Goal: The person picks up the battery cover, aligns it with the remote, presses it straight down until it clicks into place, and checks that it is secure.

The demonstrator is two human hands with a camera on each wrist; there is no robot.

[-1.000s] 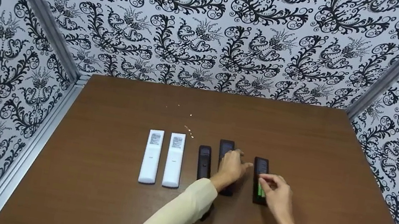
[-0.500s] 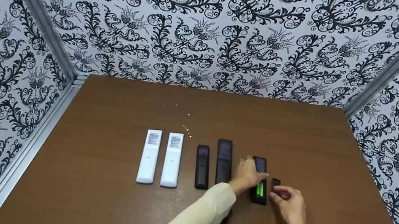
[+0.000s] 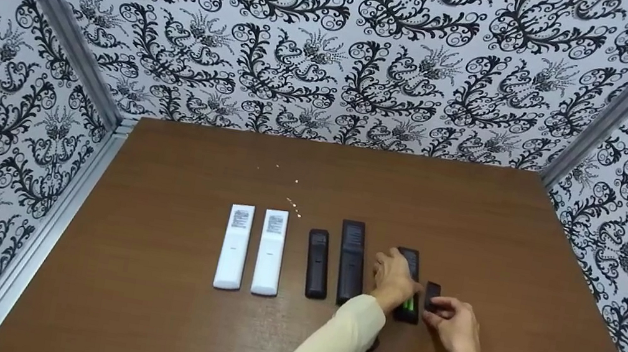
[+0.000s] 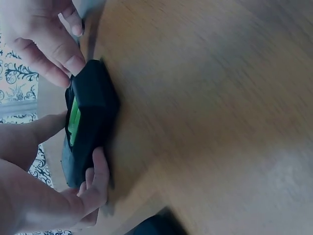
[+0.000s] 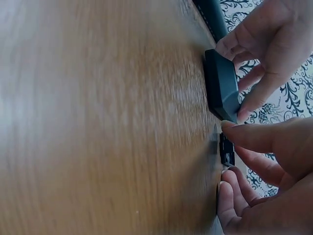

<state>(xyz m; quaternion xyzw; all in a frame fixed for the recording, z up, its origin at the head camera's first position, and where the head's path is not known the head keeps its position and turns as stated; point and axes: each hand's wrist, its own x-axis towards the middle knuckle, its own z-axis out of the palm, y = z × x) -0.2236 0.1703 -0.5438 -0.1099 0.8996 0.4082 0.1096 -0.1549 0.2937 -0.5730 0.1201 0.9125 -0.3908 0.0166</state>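
A black remote control lies back up on the table, its battery bay uncovered and green batteries showing inside. My left hand grips it, thumb on one side and fingers on the other, as the left wrist view shows of the remote's body. Just to its right, my right hand pinches a small black battery cover low over the table. In the right wrist view that cover sits between thumb and fingers. Whether it touches the table I cannot tell.
Left of the held remote lie a long black remote and a shorter black one. Farther left are two white remotes, one beside the other. Small pale crumbs dot the brown table. Patterned walls surround it.
My left hand has moved right from the long black remote to the remote with the batteries. My right hand has moved right, off those batteries, to the battery cover.
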